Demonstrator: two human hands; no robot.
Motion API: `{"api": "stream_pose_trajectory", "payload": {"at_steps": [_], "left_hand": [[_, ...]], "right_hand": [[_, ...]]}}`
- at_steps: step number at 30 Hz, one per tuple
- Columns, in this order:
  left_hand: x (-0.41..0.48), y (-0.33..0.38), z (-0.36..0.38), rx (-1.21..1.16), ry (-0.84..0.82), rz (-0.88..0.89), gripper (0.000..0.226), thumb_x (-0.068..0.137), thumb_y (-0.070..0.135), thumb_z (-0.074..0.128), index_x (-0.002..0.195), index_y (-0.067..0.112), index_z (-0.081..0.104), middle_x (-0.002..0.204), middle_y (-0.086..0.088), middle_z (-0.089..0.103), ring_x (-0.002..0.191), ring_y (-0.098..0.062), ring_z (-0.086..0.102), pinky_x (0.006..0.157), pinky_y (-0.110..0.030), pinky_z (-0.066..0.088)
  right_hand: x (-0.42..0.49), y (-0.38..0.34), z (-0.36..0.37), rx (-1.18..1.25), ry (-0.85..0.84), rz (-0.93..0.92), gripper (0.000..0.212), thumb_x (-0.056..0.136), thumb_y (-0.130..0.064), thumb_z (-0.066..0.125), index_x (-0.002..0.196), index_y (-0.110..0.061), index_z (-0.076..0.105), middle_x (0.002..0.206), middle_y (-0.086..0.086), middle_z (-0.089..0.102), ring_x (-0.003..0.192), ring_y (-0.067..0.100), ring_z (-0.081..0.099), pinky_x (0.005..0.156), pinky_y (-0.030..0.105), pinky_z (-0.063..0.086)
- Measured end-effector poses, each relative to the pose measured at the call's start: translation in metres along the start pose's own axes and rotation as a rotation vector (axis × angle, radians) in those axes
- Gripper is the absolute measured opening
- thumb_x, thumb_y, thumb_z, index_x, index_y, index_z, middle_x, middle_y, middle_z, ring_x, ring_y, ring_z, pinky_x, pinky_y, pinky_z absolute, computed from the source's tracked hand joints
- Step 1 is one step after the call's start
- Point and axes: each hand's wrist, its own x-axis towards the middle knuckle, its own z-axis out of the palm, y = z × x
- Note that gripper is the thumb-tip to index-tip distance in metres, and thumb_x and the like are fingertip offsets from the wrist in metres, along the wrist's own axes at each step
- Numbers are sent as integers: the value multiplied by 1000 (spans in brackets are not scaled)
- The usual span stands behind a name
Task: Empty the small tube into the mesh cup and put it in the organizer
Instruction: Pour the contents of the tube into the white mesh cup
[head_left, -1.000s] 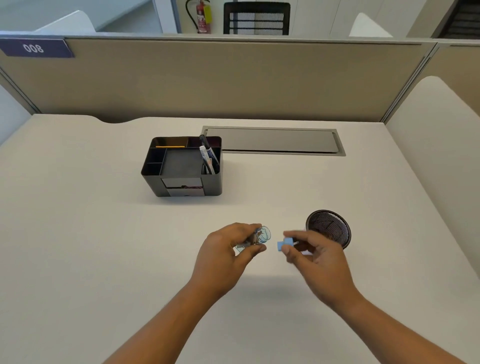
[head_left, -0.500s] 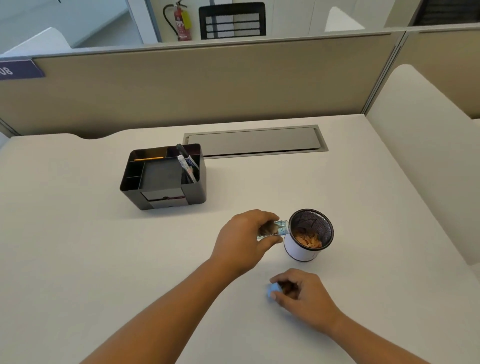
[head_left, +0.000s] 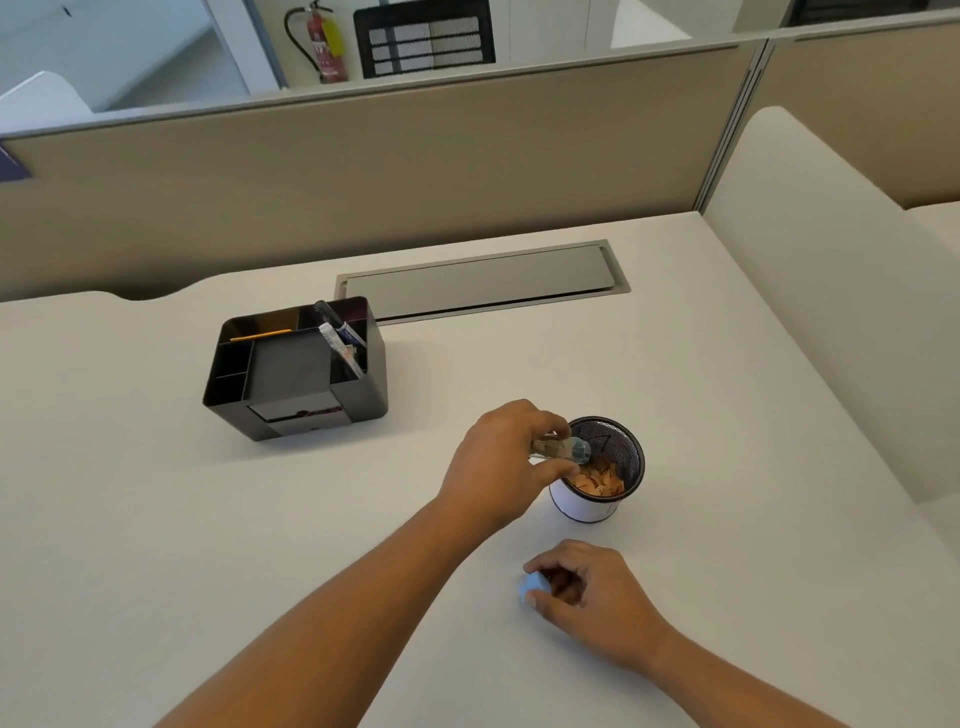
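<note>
Beige partition (head_left: 363, 171) — white desk (head_left: 156, 519).

I can read no text anywhere in my view. The fire extinguisher (head_left: 323, 45) behind the partition carries a yellow label and a pale patch lower on its body, but the print on both is too small and blurred for me to make out. At the left edge, a corner of a dark purple sign (head_left: 11, 165) sits on the partition; no characters show on the part I can see. The markers (head_left: 340, 340) standing in the black organizer (head_left: 358, 400) have printed barrels, yet I cannot resolve any letters or brand on them.
</note>
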Motion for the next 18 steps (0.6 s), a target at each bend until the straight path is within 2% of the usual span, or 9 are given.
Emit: {"api": "stream_pose_trajectory", "payload": {"at_steps": [6, 10, 15, 18], "left_hand": [[5, 4, 4, -25, -3, -7, 31, 74, 29, 83, 102, 24, 72, 90, 3, 62, 77, -13, 57, 66, -29, 53], [7, 8, 6, -33, 5, -20, 31, 73, 22, 83, 102, 23, 73, 89, 5, 56, 79, -11, 54, 63, -18, 44], [14, 17, 7, -78, 12, -55, 29, 73, 12, 81, 100, 19, 74, 91, 3, 53, 81, -11, 52, 62, -12, 39], [20, 20, 12, -56, -38, -104, 27, 75, 9, 78, 101, 17, 75, 96, 0, 55, 84, -13, 52, 63, -16, 42]], "right_hand": [[0, 0, 1, 0, 7, 8, 22, 74, -38, 77, 96, -33, 74, 83, -15, 68, 73, 8, 65, 61, 9, 49], [0, 0, 1, 0, 1, 15, 25, 73, -44, 75, 96, -35, 73, 92, -20, 66, 75, 9, 65, 61, 10, 49], [0, 1, 1, 20, 1, 27, 23, 74, -37, 78, 96, -33, 73, 89, -15, 67, 74, 10, 66, 62, 12, 51], [-1, 1, 1, 29, 2, 35, 23, 74, -37, 78, 96, -33, 74, 87, -13, 68, 75, 11, 66, 63, 12, 51]]}}
